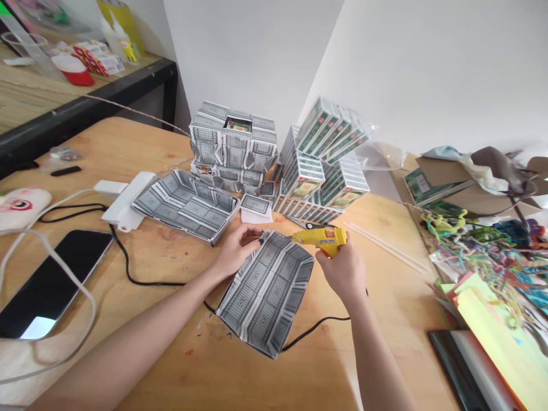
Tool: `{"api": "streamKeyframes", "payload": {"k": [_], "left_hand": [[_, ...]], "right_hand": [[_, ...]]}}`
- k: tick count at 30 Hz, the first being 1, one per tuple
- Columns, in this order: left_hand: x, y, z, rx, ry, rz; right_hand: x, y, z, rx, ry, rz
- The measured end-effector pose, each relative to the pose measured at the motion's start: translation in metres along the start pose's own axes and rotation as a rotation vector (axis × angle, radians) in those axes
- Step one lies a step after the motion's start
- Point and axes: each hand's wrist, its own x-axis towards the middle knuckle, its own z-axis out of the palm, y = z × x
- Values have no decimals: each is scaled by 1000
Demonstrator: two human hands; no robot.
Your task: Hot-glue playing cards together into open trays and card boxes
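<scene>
My left hand [240,251] is closed on the upper left edge of a tray made of playing cards [268,291], which is tilted on the table. My right hand [345,268] grips a yellow hot glue gun [323,238], its nozzle pointing left at the tray's far rim. A second playing-card tray [186,202] lies behind my left hand. Beyond the rims sits a small stack of loose playing cards [257,205]. Scissors [314,226] lie partly hidden behind the glue gun.
A playing-card box structure [233,145] and stacked card packs [323,165] stand at the back. Glue sticks [385,245] lie to the right. A black cable [145,282] crosses the table. A phone [55,279] and white power strip [131,200] are left; colourful yarn [483,245] is right.
</scene>
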Motion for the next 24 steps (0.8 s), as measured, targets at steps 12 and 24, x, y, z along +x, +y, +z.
{"api": "streamKeyframes", "payload": {"k": [12,24], "left_hand": [[0,0,-1,6,-3,4],[1,-3,-1,5,-11,12]], "right_hand": [[1,-6,0,-5,-17,-20],[-1,-2,-2,34,-11,-8]]}}
